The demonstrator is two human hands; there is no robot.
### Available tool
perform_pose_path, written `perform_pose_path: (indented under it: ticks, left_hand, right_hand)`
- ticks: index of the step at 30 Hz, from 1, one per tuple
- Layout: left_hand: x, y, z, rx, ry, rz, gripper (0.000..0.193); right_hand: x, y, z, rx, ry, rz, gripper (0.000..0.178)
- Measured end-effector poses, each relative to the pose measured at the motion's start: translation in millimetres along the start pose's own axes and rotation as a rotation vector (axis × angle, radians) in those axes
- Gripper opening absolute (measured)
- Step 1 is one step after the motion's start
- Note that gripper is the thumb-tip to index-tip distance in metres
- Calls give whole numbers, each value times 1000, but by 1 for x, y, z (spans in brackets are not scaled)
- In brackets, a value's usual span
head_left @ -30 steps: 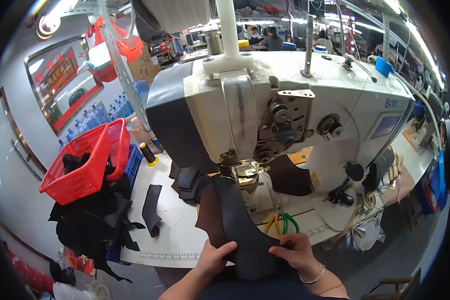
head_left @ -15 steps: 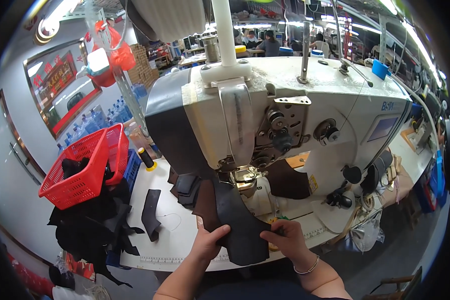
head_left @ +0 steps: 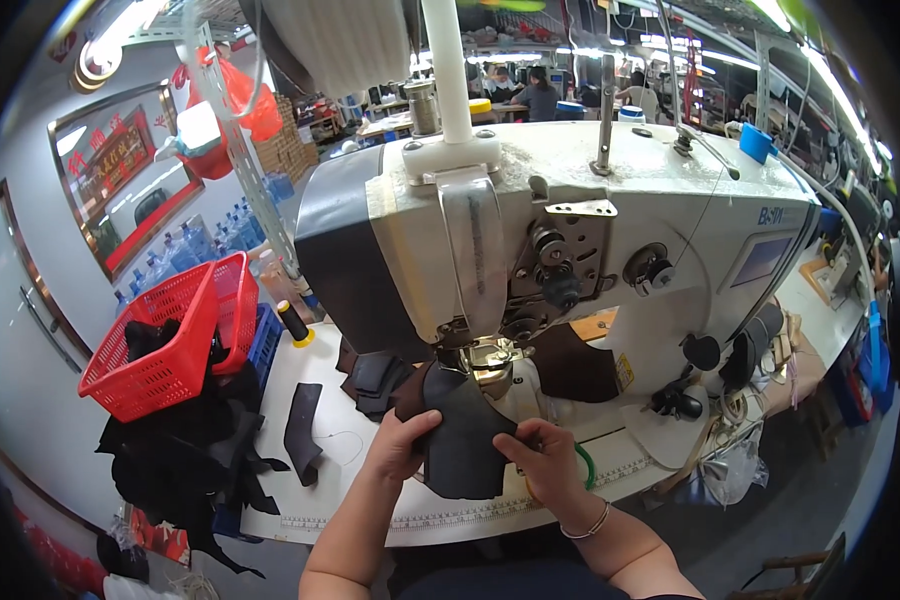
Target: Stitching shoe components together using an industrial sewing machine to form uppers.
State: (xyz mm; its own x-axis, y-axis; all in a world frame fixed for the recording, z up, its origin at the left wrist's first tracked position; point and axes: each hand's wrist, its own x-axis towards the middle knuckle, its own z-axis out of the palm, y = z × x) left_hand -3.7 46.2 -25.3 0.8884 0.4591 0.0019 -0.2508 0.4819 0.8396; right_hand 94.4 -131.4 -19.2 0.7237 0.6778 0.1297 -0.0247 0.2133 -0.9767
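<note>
A dark leather-like piece lies in front of the sewing machine, its far end right at the needle area. My left hand grips its left edge, thumb on top and fingers beneath. A brown piece shows along that same edge, partly covered by the dark one. At the near right edge, my right hand pinches the dark piece between thumb and fingers. Beside that hand a green loop-shaped handle shows; the rest of it is hidden.
Small dark cut pieces are stacked left of the needle area, with a single strip nearer me. A black thread cone stands behind. Red baskets and draped dark scraps flank the table's left. A ruler strip follows the front edge.
Both hands have moved away from me and slightly left, carrying the dark piece closer to the needle area. Less of the brown piece shows, and the green handle has come into view.
</note>
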Motion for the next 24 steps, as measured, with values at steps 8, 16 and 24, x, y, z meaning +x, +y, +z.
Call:
perform_pose_path:
  ticks: [8, 16, 24]
  left_hand:
    - [6, 6, -4, 10, 20, -79, 46]
    - [22, 5, -24, -141, -33, -140, 63]
    - [-40, -53, 26, 84, 22, -4, 82]
  right_hand:
    - [4, 9, 4, 100, 14, -10, 17]
    - [13, 12, 27, 135, 43, -83, 18]
    - [15, 20, 30, -16, 115, -75, 20]
